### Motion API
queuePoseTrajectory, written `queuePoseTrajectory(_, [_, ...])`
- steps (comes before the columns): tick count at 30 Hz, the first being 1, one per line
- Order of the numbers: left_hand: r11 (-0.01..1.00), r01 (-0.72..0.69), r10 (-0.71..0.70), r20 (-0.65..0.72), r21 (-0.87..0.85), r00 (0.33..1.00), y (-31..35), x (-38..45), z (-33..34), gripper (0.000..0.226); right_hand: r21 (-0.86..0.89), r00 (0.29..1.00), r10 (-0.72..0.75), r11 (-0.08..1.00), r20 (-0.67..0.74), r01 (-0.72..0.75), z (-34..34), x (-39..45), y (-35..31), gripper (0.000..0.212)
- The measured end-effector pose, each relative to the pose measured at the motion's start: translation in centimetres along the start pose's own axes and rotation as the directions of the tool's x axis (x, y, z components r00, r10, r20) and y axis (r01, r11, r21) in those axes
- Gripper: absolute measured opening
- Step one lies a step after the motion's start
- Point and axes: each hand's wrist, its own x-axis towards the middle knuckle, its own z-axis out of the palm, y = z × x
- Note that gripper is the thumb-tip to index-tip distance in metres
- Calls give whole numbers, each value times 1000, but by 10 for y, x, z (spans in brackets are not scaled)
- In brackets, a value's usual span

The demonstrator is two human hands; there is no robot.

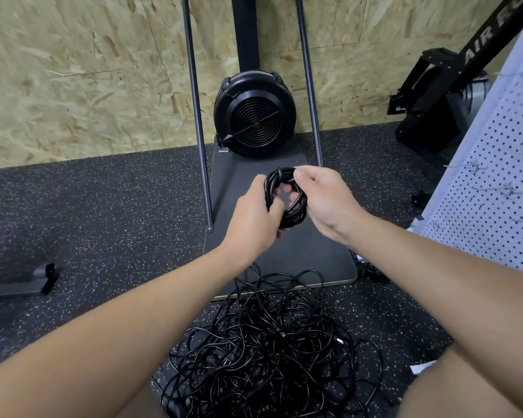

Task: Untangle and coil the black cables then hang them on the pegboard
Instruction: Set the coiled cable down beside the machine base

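Note:
A small coil of black cable (pixel 295 206) is held upright in front of me, above the machine's base. My left hand (pixel 255 218) grips the coil's left side with its fingers curled through the loop. My right hand (pixel 323 200) holds the right side, thumb and fingers pinching the top of the coil. On the floor below lies a big tangled heap of black cables (pixel 269 354) with a few plugs showing. The white pegboard (pixel 495 188) stands at the right edge, with thin metal hooks (pixel 509 188) sticking out of it.
A black fan-wheel exercise machine (pixel 254 116) with two upright poles stands on a dark base plate (pixel 314 260) against the chipboard wall. Another black machine (pixel 441 95) is at the back right. A dark metal foot (pixel 21 282) lies on the speckled rubber floor at left.

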Motion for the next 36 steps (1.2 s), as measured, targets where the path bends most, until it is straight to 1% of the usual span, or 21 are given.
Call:
queuePoseTrajectory(1, [999, -18, 18, 4, 28, 1000, 0, 0, -2, 12, 39, 1000, 23, 999, 7, -23, 1, 0, -1, 34])
queuePoseTrajectory(3, [999, -26, 25, 46, 29, 999, -2, 1, -4, 9, 50, 998, 49, 997, 45, -51, -3, -1, -2, 33])
queuePoseTrajectory(7, [989, 48, -27, 148, -142, 989, -10, 10, -10, 13, -42, 969, 44, 998, 243, -35, -28, -1, -16, 26])
queuePoseTrajectory(8, [979, 71, -39, 167, -189, 985, -9, 12, -11, 16, -50, 960, 55, 998, 274, -43, -35, -1, -18, 27])
queuePoseTrajectory(9, [966, 100, -54, 192, -238, 980, -7, 15, -12, 20, -62, 959, 74, 996, 274, -59, -41, 0, -20, 27])
queuePoseTrajectory(11, [929, 164, -79, 257, -332, 963, -3, 20, -8, 24, -66, 971, 120, 992, 205, -108, -53, 3, -21, 26])
queuePoseTrajectory(13, [893, 211, -87, 308, -398, 948, 2, 27, 2, 23, -31, 976, 170, 985, 135, -168, -67, 6, -24, 26])
queuePoseTrajectory(15, [876, 227, -87, 324, -425, 942, 2, 37, 16, 23, 0, 973, 205, 979, 109, -206, -83, 6, -28, 26])
queuePoseTrajectory(17, [868, 241, -88, 343, -434, 935, 1, 43, 37, 24, -16, 969, 220, 975, 110, -220, -104, 2, -28, 25])
queuePoseTrajectory(19, [861, 261, -97, 362, -436, 927, -5, 45, 61, 27, -37, 971, 229, 973, 75, -227, -123, -4, -20, 25])
queuePoseTrajectory(21, [871, 273, -116, 368, -408, 923, -13, 44, 89, 29, -24, 972, 233, 972, -41, -234, -137, -11, -1, 25])
queuePoseTrajectory(23, [886, 283, -138, 374, -367, 917, -22, 42, 120, 31, 14, 952, 245, 969, -185, -247, -149, -20, 25, 24])
queuePoseTrajectory(24, [896, 290, -151, 384, -335, 911, -28, 41, 136, 31, 32, 937, 258, 966, -234, -258, -155, -25, 41, 23])
queuePoseTrajectory(27, [916, 307, -189, 398, -257, 898, -53, 36, 180, 32, 101, 904, 299, 954, -305, -281, -176, -35, 93, 26])
queuePoseTrajectory(29, [925, 313, -208, 402, -216, 892, -71, 34, 207, 33, 110, 871, 316, 949, -376, -297, -192, -38, 125, 24])
queuePoseTrajectory(31, [927, 329, -228, 426, -180, 875, -88, 31, 235, 33, 50, 827, 306, 946, -472, -321, -209, -41, 156, 17])
queuePoseTrajectory(32, [928, 342, -245, 448, -149, 860, -96, 29, 250, 33, -5, 810, 292, 940, -509, -342, -217, -42, 173, 19])
queuePoseTrajectory(34, [935, 343, -267, 464, -87, 845, -115, 25, 282, 32, -135, 789, 257, 910, -558, -392, -235, -44, 207, 23])
queuePoseTrajectory(36, [940, 342, -301, 473, -2, 828, -135, 21, 316, 30, -214, 764, 261, 862, -590, -460, -253, -46, 239, 21])
